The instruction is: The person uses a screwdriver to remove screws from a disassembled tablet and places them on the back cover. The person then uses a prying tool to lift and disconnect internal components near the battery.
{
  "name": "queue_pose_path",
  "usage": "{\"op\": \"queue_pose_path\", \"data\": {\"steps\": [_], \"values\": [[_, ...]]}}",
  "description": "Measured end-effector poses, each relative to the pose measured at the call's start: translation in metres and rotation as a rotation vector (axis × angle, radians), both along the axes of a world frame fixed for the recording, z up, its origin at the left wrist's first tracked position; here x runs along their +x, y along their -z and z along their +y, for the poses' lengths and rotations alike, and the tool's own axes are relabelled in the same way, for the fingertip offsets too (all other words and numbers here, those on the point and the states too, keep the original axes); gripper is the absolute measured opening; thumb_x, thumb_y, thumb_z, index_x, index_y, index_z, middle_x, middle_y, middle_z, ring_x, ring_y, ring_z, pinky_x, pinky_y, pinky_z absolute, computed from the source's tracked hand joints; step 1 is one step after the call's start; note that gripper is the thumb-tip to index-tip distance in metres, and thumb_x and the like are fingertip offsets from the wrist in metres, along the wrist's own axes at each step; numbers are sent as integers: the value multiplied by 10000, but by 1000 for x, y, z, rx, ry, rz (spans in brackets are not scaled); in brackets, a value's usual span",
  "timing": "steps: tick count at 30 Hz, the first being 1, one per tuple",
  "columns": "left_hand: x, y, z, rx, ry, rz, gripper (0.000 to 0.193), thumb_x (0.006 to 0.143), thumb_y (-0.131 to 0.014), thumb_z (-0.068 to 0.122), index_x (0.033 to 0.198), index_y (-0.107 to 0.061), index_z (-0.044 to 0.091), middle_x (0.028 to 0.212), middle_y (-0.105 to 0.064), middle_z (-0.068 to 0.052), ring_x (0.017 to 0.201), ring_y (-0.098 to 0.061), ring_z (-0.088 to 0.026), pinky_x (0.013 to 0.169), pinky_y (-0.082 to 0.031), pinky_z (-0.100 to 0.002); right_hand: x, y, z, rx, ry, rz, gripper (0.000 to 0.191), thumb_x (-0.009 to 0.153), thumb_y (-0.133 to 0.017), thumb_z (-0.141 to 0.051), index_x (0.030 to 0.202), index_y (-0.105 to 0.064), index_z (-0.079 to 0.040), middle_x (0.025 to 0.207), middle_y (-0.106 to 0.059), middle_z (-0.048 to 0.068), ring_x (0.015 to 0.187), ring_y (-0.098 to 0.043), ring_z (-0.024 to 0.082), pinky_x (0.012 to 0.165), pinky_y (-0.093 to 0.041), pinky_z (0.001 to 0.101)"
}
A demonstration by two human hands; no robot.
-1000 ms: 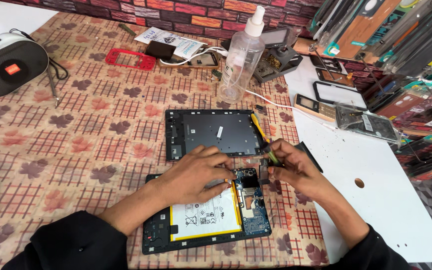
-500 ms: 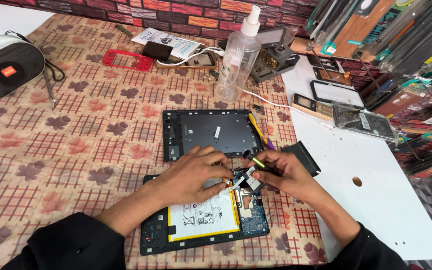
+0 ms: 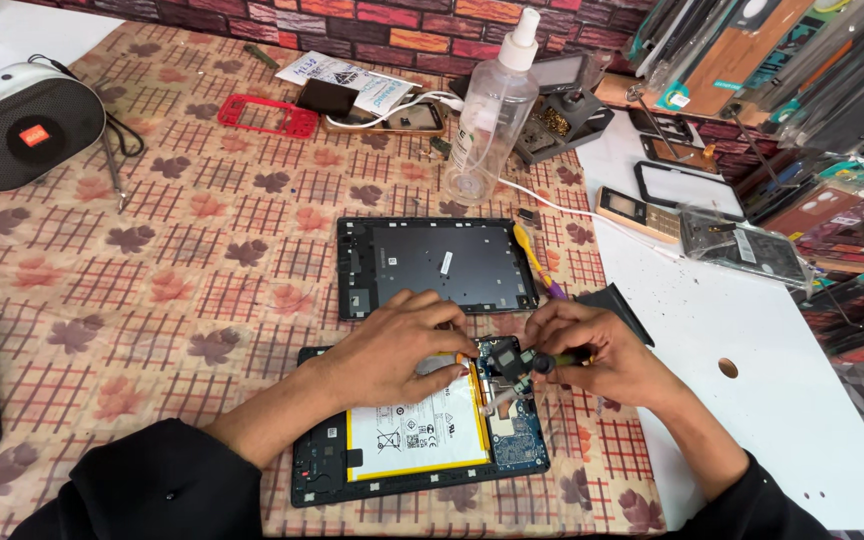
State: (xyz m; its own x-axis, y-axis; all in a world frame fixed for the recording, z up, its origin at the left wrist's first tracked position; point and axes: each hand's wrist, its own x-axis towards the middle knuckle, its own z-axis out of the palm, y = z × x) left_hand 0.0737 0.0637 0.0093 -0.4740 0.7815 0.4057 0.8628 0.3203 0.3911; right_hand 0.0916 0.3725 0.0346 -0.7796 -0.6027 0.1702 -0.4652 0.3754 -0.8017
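An opened tablet [image 3: 422,455] lies near me on the patterned cloth, its white battery with a yellow border [image 3: 417,435] and blue circuit board [image 3: 517,448] exposed. My left hand [image 3: 402,345] rests on the tablet's upper edge, fingers pressing near the board. My right hand [image 3: 597,350] grips a small dark screwdriver [image 3: 552,360] whose tip points left at a small black part [image 3: 507,358] lifted over the board. The tablet's dark back cover [image 3: 442,265] lies just beyond my hands.
A clear spray bottle [image 3: 487,115] stands behind the cover. A grey speaker [image 3: 22,125] sits far left, a red phone frame [image 3: 267,115] and phone [image 3: 392,115] at the back. A white mat [image 3: 752,400] lies right, with phone parts [image 3: 742,245] and packaged spares [image 3: 812,70].
The camera has drifted slightly. My right hand has shifted a little left and lower with the screwdriver, over the circuit board; the left hand stays on the tablet's upper edge.
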Motion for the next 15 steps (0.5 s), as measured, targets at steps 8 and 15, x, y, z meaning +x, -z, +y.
{"op": "queue_pose_path", "data": {"steps": [8, 15], "values": [[0, -2, -1, 3, -3, 2, 251, 901, -707, 278, 1109, -751, 146, 1109, -639, -56, 1118, -563, -223, 981, -405, -426, 12, -11, -5, -97, 56, -102, 227, 743, -689, 162, 829, -809, -10, 1165, -735, 130, 970, -735, 187, 763, -628, 295], [0, -2, -1, 17, 2, 12, 243, 904, -702, 277, 1098, -749, 138, 1115, -641, -61, 1124, -567, -230, 973, -404, -429, 16, -10, -18, 56, 140, -92, 155, 743, -866, 51, 891, -839, 13, 1040, -780, 102, 823, -687, 162, 609, -496, 263]]}}
